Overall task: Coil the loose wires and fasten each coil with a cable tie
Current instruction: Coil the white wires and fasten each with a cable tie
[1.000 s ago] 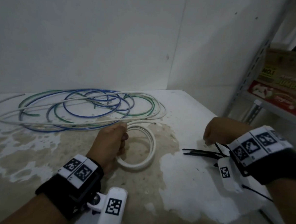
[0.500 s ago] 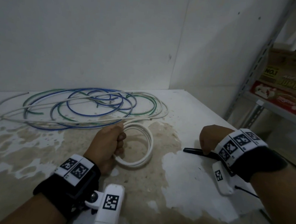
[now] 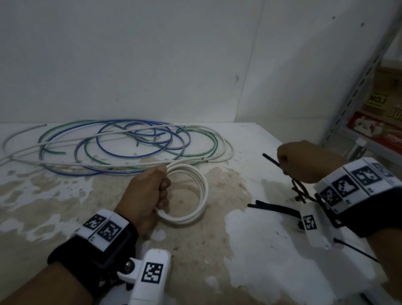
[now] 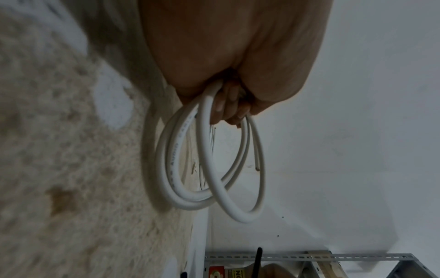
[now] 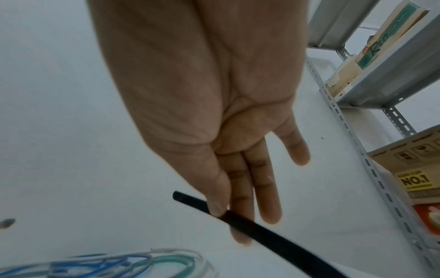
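Head view: my left hand (image 3: 144, 193) grips the coiled white round cable (image 3: 187, 196) on the stained tabletop (image 3: 259, 251); right hand (image 3: 306, 161) pinches a thin black plastic cable tie (image 5: 262, 231). I'd thread the tie through beside the left-hand fingers (image 4: 228, 105), keeping the loops bunched.

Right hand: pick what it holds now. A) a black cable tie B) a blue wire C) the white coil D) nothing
A: the right hand pinches a black cable tie between thumb and fingers, lifted off the table; the white coil is in the left hand.
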Demonstrator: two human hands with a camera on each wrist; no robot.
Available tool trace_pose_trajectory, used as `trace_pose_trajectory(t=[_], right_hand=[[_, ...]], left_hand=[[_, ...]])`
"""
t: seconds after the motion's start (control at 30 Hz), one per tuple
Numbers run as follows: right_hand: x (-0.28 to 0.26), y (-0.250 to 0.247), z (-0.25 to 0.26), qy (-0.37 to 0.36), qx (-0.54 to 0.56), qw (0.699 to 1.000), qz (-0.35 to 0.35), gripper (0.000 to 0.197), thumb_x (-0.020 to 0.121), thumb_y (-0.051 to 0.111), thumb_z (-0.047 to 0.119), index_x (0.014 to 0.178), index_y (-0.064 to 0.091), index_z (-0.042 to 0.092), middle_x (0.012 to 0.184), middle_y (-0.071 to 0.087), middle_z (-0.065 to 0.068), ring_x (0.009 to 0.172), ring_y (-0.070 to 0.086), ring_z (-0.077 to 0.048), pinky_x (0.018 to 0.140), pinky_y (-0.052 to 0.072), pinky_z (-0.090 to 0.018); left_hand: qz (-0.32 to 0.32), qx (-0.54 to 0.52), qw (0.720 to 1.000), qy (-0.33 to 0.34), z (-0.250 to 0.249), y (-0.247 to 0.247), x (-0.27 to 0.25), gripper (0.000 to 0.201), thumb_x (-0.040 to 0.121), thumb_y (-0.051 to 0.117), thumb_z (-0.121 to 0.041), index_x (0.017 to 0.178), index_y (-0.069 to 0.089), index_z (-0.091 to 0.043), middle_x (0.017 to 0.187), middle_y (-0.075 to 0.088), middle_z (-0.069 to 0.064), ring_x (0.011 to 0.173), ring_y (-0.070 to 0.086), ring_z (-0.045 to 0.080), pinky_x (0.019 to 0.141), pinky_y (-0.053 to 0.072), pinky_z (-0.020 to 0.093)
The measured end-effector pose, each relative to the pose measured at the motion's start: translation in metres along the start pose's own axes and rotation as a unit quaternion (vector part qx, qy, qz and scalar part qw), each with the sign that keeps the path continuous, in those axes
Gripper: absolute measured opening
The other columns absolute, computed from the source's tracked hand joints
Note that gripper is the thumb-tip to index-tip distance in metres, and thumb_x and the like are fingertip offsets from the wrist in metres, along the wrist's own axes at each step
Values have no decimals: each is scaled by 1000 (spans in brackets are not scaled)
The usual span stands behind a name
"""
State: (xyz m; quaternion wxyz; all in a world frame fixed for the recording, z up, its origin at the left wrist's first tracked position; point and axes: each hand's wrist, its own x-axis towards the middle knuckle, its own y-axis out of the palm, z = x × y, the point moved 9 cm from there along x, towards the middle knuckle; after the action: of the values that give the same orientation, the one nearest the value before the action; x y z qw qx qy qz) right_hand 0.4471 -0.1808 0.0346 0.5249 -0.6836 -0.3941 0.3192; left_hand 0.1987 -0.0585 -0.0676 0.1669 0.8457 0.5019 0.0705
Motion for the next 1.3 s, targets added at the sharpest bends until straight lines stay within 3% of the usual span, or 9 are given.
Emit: trace_pose_trajectory(t=[0.1, 0.2, 0.3, 0.47, 0.63, 0.7, 0.93, 1.17, 1.3], right_hand=[[-9, -32, 18, -25, 145, 986, -83, 15, 96, 41, 9, 87, 51, 12, 92, 61, -10, 81, 60, -25, 58, 44, -29], [-16, -49, 48, -56, 336, 930, -135, 16, 95, 43, 11, 87, 57, 11, 81, 61, -5, 72, 62, -19, 65, 54, -38], [-25, -40, 96, -80, 511, 853, -71, 26, 92, 50, 9, 69, 61, 11, 52, 57, 0, 41, 52, -8, 43, 41, -21], [-37, 5, 192, -108, 637, 752, 128, 29, 93, 49, 2, 65, 58, 2, 53, 59, -7, 35, 51, -13, 36, 39, -17], [-11, 7, 209, -39, 708, 702, 62, 24, 90, 52, 0, 73, 60, -15, 68, 59, -25, 33, 51, -14, 35, 40, -20], [-3, 4, 213, -31, 739, 672, 39, 24, 91, 53, 3, 72, 61, -11, 65, 58, -22, 35, 47, -13, 39, 37, -21], [4, 14, 244, -31, 884, 434, 172, 23, 94, 39, -4, 83, 58, 4, 70, 55, -9, 46, 48, -10, 41, 41, -19], [3, 22, 242, -33, 873, 440, 207, 20, 94, 43, -3, 86, 59, 7, 65, 53, -6, 41, 46, -8, 37, 39, -17], [0, 17, 245, -61, 882, 421, 201, 19, 95, 43, 2, 90, 62, 2, 70, 58, -8, 47, 53, -10, 43, 47, -21]], left_hand=[[-7, 3, 1000, 19, -4, -4, 1, 31, 100, 39, -12, 70, 43, -18, 54, 32, -4, 39, 22, 6, 37, 21, 18], [-26, 3, 999, 42, -12, -11, 2, 31, 100, 39, -13, 70, 44, -17, 55, 33, -4, 41, 21, 8, 40, 21, 20], [-59, 12, 996, 73, -22, -21, 5, 29, 101, 40, -15, 74, 51, -16, 54, 35, -4, 42, 22, 9, 41, 21, 21], [-96, 41, 989, 109, -37, -37, 6, 30, 101, 37, -13, 81, 58, -20, 52, 35, -7, 40, 24, 7, 42, 21, 21], [-102, 27, 987, 118, -45, -43, 8, 23, 100, 36, -12, 92, 57, -16, 57, 34, 0, 38, 23, 5, 41, 20, 20], [-91, 24, 989, 115, -45, -44, 9, 25, 101, 33, -13, 90, 56, -13, 56, 33, 0, 40, 22, 6, 43, 18, 23], [-104, 63, 985, 121, -48, -52, 10, 25, 100, 35, -12, 80, 49, -8, 54, 31, 1, 39, 25, 8, 40, 22, 21], [7, -11, 999, 32, -37, -41, 16, 33, 100, 34, -21, 109, 64, -13, 52, 31, -5, 43, 22, 6, 45, 18, 20], [-17, 15, 999, 42, -38, -46, 15, 30, 100, 39, -22, 101, 68, -17, 54, 31, -4, 45, 23, 7, 46, 20, 22]])
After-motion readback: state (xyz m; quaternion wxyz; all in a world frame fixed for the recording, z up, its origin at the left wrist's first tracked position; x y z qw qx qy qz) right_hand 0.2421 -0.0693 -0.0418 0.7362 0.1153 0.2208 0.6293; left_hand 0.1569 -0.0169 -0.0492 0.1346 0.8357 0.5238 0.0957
